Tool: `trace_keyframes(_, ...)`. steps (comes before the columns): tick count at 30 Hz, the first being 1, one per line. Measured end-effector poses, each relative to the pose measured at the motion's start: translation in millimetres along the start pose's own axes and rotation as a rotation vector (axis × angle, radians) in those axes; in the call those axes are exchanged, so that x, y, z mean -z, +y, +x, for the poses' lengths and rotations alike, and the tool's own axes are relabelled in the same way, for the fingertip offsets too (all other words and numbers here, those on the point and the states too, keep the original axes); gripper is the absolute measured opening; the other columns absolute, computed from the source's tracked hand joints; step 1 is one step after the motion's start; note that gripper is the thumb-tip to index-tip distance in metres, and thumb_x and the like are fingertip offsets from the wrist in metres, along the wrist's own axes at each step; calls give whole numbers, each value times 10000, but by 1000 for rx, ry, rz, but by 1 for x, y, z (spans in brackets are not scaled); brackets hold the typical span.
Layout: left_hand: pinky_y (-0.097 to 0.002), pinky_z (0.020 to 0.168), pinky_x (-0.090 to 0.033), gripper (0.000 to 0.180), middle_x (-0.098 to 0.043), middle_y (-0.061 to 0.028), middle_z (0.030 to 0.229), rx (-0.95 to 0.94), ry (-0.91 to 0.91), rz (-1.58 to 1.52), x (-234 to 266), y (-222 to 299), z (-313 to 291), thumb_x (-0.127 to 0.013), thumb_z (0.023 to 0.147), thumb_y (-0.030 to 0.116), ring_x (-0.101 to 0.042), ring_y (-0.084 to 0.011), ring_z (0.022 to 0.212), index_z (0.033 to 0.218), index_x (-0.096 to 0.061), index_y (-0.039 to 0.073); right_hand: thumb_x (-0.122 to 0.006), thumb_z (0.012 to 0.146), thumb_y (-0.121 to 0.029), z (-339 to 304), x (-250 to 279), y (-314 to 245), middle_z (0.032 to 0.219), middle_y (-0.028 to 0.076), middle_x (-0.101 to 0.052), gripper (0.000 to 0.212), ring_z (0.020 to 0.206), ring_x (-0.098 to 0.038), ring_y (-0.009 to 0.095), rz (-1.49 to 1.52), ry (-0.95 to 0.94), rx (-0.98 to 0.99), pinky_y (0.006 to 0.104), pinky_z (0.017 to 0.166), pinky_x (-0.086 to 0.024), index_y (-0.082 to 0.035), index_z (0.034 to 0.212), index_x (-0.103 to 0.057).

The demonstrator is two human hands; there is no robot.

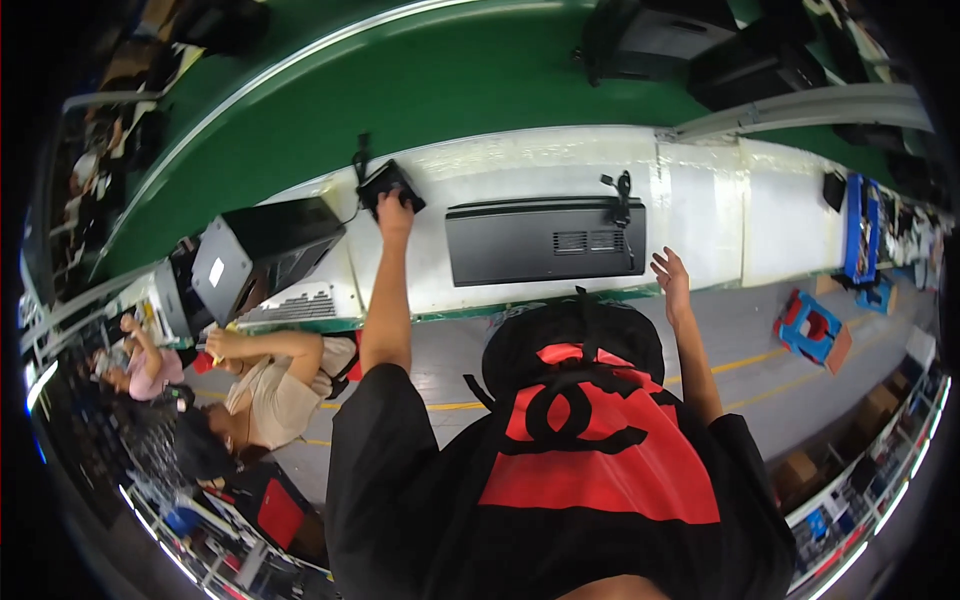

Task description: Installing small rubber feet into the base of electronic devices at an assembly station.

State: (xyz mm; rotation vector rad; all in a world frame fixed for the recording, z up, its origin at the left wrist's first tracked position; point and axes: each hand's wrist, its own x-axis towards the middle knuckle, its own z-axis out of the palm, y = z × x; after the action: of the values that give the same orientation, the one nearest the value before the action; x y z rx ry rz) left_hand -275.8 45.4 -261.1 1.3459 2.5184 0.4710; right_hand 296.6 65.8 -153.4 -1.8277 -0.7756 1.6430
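Note:
My left hand is stretched forward and grips a small black box near the far edge of the white worktop. A black cable with a plug lies against that box. In front of me rests a long black case with two vent grilles near its right end. A bundled black cable lies across the case's right part. Just right of the case, above the worktop's near edge, my right hand is held open, fingers apart, with nothing in it.
A big black cabinet stands at the left. Beyond the white worktop runs a green conveyor belt carrying black cases. Co-workers work at the left. A blue tray sits far right; a blue-and-red stool stands on the floor.

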Motion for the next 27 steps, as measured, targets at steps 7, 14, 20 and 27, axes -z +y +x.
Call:
trace_keyframes(7,-467,860,-488,349,-570,-224,1138,-37,-132,98,-9,6,10,-691,762,94,-565,-407,1022,1089,-601,10,-473,950,-337,-35,65,32,1251,138,-594,505,1164,-554,260,-71,161,-12,396,1034,-324,-67,1373,-416)
trace_keyframes(14,-443,832,-497,210,-631,-259,983,-33,-104,-1,-2,-12,14,-649,779,92,-610,-414,922,978,-687,39,-506,928,-281,-66,69,48,1198,161,-615,475,1135,-570,262,-158,254,-101,344,949,-376,-39,1333,-449)
trace_keyframes(20,-387,773,-525,189,-680,-215,819,71,-56,-160,-3,-25,22,-691,727,86,-669,-359,792,901,-712,16,-496,937,-229,-72,67,51,1208,148,-616,412,1136,-573,247,-148,224,-61,338,987,-366,-62,1313,-480)
trace_keyframes(27,-268,619,-556,171,-690,-120,795,478,96,-898,-11,-32,34,-715,757,18,-663,-177,697,908,-691,-57,-507,931,-222,-71,69,42,1195,142,-619,411,1119,-577,226,-106,208,12,319,971,-384,-39,1299,-488)
